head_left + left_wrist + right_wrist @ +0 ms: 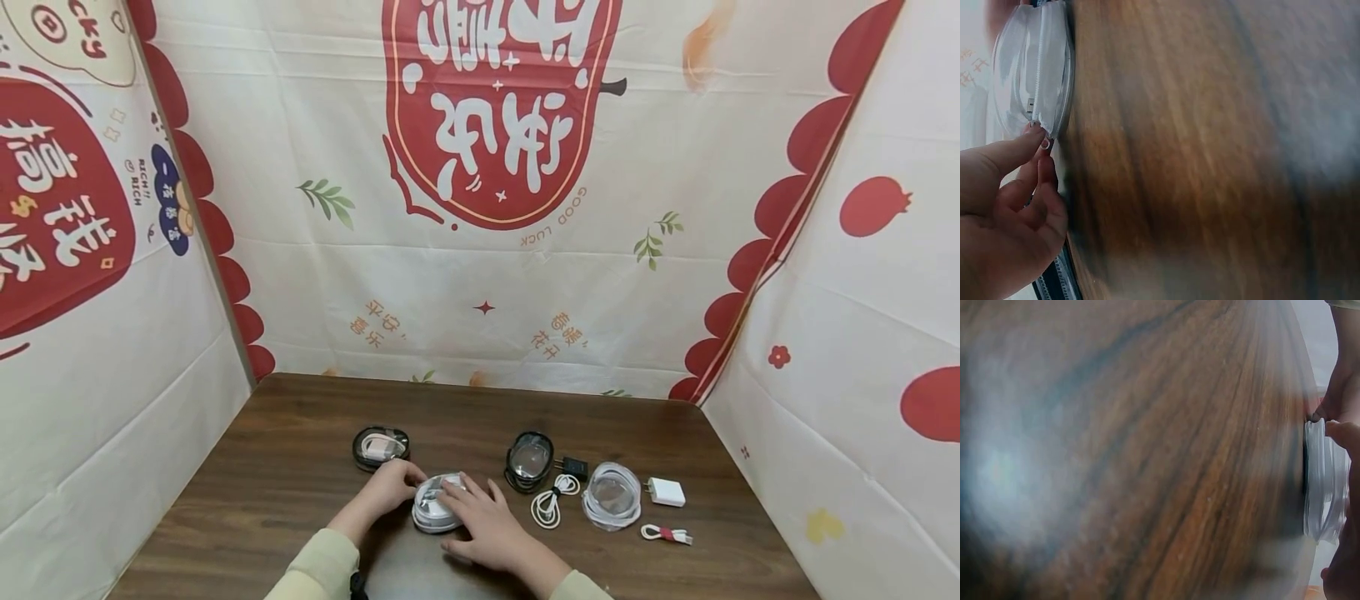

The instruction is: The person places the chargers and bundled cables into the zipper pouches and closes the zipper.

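Note:
A round, clear zip case with a whitish rim (pixel 433 521) lies on the wooden table between both hands. My left hand (pixel 384 493) is at its left end; in the left wrist view, thumb and forefinger pinch the zipper pull (pixel 1034 125), and the zip runs along the case's side wall. My right hand (pixel 491 525) lies over the right part of the lid with fingers stretched out, hiding some of it. Something pale and grey shows through the lid. The right wrist view catches the case's side (pixel 1316 487) at its right edge.
A black-rimmed case (pixel 381 448) with a pale item inside sits behind the left hand. To the right are another black-rimmed case (pixel 529 460), a black plug (pixel 574 468), a tied white cable (pixel 553 502), a clear white-rimmed case (pixel 612 497), a white charger (pixel 666 492) and a short cable (pixel 666 534).

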Available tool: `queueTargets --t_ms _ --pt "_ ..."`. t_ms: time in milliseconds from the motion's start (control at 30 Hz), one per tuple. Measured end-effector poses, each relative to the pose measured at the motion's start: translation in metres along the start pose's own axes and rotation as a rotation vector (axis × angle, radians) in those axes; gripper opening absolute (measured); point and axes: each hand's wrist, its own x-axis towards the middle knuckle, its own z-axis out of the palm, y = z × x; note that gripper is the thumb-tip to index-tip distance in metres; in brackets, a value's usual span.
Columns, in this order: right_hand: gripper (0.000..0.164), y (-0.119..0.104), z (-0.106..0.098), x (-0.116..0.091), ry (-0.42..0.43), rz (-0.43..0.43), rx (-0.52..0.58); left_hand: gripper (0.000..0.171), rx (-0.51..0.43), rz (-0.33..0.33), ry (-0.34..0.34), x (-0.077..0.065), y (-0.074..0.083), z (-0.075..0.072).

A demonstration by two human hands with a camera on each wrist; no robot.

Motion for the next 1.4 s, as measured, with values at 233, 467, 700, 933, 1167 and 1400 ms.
queueTargets --t_ms 233,467,700,933,1167,1400 --pt "0.071 0.003 -0.001 0.000 -0.048 -0.028 -0.067 0.006 0.259 0.034 0.004 -0.001 0.005 -0.003" --pt "0.079 0.002 0.000 -0.002 -0.076 -0.050 -0.140 0.008 0.497 0.120 0.047 -0.010 0.007 -0.008" --pt "0.079 -0.001 -0.001 -0.003 -0.109 -0.034 -0.113 0.013 0.499 0.108 0.018 -0.016 0.008 -0.009" --pt "0.080 -0.001 0.003 0.001 -0.139 -0.004 -0.086 0.018 0.283 0.032 -0.050 -0.024 0.012 -0.012" --pt "0.080 -0.002 0.003 0.002 -0.158 0.009 -0.056 0.019 0.065 -0.080 -0.140 -0.030 0.011 -0.013" --pt "0.081 -0.002 0.002 0.000 -0.132 0.032 -0.077 0.017 -0.037 -0.085 -0.155 -0.037 0.013 -0.011"
